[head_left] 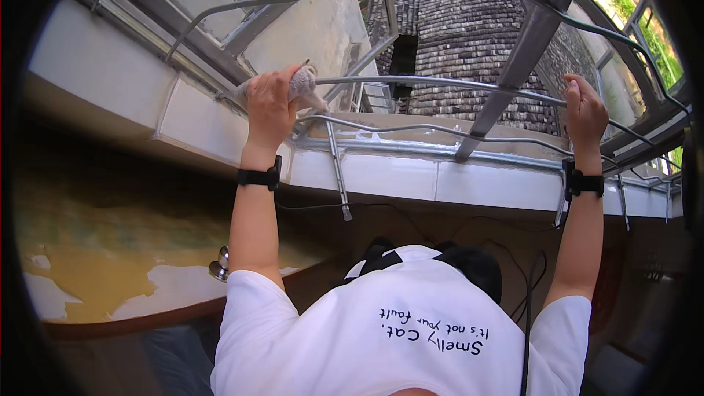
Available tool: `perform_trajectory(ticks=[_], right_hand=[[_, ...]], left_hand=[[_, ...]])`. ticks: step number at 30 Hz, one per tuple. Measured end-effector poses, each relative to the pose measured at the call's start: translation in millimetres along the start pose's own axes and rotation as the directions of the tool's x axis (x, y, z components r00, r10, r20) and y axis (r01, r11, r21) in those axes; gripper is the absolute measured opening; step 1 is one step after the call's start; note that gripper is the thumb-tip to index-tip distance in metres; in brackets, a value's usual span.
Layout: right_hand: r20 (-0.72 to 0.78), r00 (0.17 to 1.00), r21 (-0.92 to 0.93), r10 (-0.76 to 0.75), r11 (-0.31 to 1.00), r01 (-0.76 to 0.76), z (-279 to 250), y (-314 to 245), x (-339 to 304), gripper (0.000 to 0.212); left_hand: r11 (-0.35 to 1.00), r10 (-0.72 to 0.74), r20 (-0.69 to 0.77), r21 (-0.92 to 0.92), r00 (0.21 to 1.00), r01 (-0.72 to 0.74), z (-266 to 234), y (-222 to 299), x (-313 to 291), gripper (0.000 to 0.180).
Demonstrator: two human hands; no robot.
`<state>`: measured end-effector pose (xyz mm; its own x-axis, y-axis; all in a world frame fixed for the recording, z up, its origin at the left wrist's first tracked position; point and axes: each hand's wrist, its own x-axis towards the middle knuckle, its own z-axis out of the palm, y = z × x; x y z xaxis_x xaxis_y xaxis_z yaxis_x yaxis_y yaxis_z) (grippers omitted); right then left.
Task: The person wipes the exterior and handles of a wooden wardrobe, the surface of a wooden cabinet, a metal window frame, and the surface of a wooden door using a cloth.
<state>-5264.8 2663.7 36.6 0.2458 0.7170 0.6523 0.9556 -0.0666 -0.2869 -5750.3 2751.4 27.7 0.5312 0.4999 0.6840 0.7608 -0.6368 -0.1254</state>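
Note:
My left hand (pixel 270 106) is closed round a greyish-white cloth (pixel 302 85), bunched about a horizontal metal bar (pixel 425 81) of the window grille. Part of the cloth hangs below my fingers, and another part shows to their left. Farther right, my right hand (pixel 585 111) is wrapped round the same bar, its fingertips partly hidden. A black band (pixel 258 176) circles my left wrist, and another black band (pixel 587 182) is on the right one.
An upright metal post (pixel 513 62) crosses the bars between my hands. Below runs a white tiled sill (pixel 400 176) with a hanging window stay (pixel 337 169). A tiled roof (pixel 469 48) lies outside. At lower left are a peeling yellow-topped surface (pixel 110 279) and a round metal knob (pixel 219 264).

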Motion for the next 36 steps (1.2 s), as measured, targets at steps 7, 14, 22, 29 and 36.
perform_trajectory(ticks=[7, 14, 22, 29, 36], right_hand=[[0.008, 1.000, 0.007, 0.008, 1.000, -0.008, 6, -5, 1, 0.031], [-0.203, 0.972, 0.202, -0.117, 0.966, 0.158, -9, -19, -10, 0.023], [0.507, 0.632, 0.833, -0.586, 0.146, -0.533, -42, -188, -54, 0.082], [0.740, 0.452, 0.552, -0.498, 0.066, -0.831, -44, -197, -60, 0.042], [0.742, 0.611, 0.485, -0.277, -0.407, -0.774, -71, -171, -48, 0.035]], left_hand=[[0.980, -0.190, 0.070, -0.041, 0.979, 0.193, -38, -58, -35, 0.040], [-0.532, -0.492, 0.269, -0.846, 0.828, -0.041, -84, 39, -19, 0.056], [-0.659, -0.220, 0.320, -0.745, 0.921, 0.101, -86, 133, 8, 0.078], [-0.580, -0.112, 0.417, -0.764, 0.902, 0.281, -86, 132, 24, 0.065], [-0.406, -0.124, 0.578, -0.772, 0.807, 0.490, -85, 96, 16, 0.048]])
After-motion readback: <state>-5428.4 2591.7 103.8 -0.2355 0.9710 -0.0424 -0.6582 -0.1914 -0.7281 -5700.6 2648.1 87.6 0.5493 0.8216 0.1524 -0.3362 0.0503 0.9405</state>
